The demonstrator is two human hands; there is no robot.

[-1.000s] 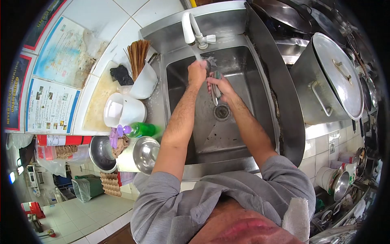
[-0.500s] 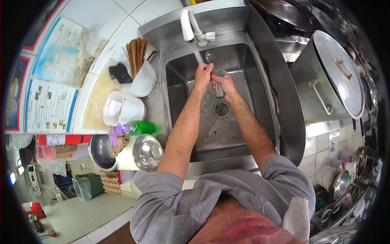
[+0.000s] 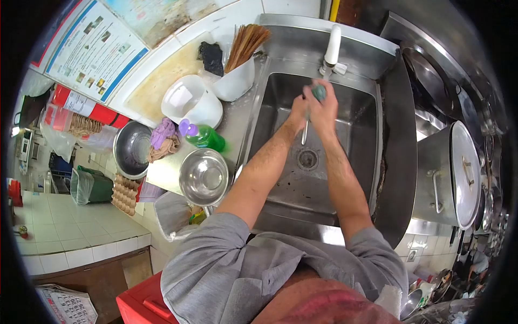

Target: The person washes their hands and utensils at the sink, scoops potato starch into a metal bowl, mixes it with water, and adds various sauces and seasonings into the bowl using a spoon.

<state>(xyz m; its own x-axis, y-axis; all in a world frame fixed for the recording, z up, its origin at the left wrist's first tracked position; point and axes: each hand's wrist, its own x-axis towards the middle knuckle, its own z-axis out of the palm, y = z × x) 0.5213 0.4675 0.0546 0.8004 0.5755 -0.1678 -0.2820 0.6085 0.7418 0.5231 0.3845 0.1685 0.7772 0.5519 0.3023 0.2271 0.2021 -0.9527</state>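
Both of my hands are together over the steel sink [image 3: 307, 186], just below the white faucet [image 3: 333, 46]. My left hand [image 3: 299, 110] is closed round a metal utensil [image 3: 305, 133], whose thin end points down toward the drain. In my right hand [image 3: 324, 102], the fingers are wrapped round a green scrubbing pad [image 3: 319, 93], pressed near the utensil's upper part. The utensil's other end is hidden by my fingers, and the hands are partly blurred.
Left of the sink are a green soap bottle [image 3: 208, 138], a steel bowl [image 3: 204, 177], a white tub [image 3: 192, 101] and a container with a stick brush [image 3: 245, 47]. A large lidded pot [image 3: 440, 173] stands to the right.
The view has turned, so the sink appears farther right. My right hand with the green pad has moved up the utensil, and the utensil's thin end now points down below my hands.
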